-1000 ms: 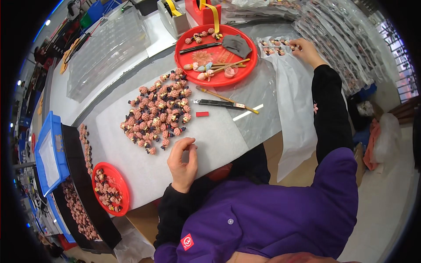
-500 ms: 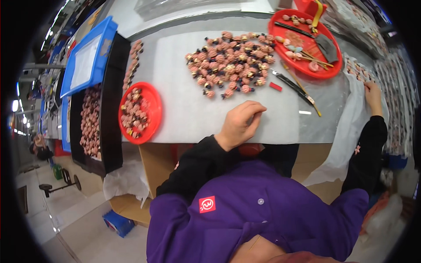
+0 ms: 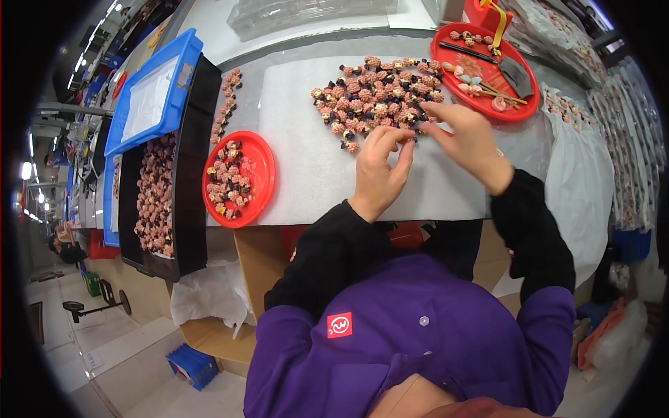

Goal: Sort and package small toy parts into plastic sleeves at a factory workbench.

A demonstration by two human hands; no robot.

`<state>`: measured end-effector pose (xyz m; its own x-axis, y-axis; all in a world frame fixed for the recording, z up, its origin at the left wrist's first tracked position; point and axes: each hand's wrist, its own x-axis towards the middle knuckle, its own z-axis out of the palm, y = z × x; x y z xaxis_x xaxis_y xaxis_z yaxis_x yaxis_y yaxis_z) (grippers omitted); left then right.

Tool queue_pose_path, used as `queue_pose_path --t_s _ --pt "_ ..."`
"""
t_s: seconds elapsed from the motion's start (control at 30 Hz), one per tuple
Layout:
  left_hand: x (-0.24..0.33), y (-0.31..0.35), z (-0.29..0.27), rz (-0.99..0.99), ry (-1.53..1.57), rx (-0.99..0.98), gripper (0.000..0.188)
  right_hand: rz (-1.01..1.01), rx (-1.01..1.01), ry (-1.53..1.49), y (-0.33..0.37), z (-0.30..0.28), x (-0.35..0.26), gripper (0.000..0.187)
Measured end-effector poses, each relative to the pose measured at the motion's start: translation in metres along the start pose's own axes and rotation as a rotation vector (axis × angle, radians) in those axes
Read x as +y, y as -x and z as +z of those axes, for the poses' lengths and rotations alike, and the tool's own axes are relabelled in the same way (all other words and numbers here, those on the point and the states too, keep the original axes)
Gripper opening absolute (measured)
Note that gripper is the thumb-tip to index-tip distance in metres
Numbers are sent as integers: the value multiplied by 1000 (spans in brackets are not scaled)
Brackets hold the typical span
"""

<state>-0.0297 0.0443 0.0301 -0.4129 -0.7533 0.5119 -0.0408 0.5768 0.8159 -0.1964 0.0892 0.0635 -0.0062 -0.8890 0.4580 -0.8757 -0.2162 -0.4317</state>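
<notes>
My left hand (image 3: 378,171) and my right hand (image 3: 472,143) meet in front of the pile of small pink, knobbly figurines (image 3: 380,108) with cream and dark navy parts. Thumb and forefinger of my left hand are pinched together, pointing at the right fingertips. The right hand's thumb and forefinger curl toward the same spot. A small dark bit shows between the hands, but what they hold is too small and hidden to name. Beneath the pile lies a white sheet (image 3: 306,181) on the table.
A red plate (image 3: 265,174) of figurines is at the left, beside a black crate (image 3: 188,209) full of them and a blue tray (image 3: 182,52). A red tray (image 3: 481,104) at the far right holds sticks and a grey cloth. White plastic sheeting (image 3: 578,174) hangs over the table's right edge.
My right hand has come from the plastic sheeting at the far right to my left hand by the pile. The left hand has shifted slightly, its fingers now pointing at the right's.
</notes>
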Motion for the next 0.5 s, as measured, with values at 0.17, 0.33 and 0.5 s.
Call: queue_pose_path --t_s 0.17,0.33,0.5 --pt "-19 11 1 -207 132 -10 13 93 119 113 7 39 -1 24" --pt "-20 6 -5 -527 652 71 19 87 239 -176 19 33 -36 24" --pt "-25 5 -11 -481 777 -173 24 184 274 -484 35 37 -44 29"
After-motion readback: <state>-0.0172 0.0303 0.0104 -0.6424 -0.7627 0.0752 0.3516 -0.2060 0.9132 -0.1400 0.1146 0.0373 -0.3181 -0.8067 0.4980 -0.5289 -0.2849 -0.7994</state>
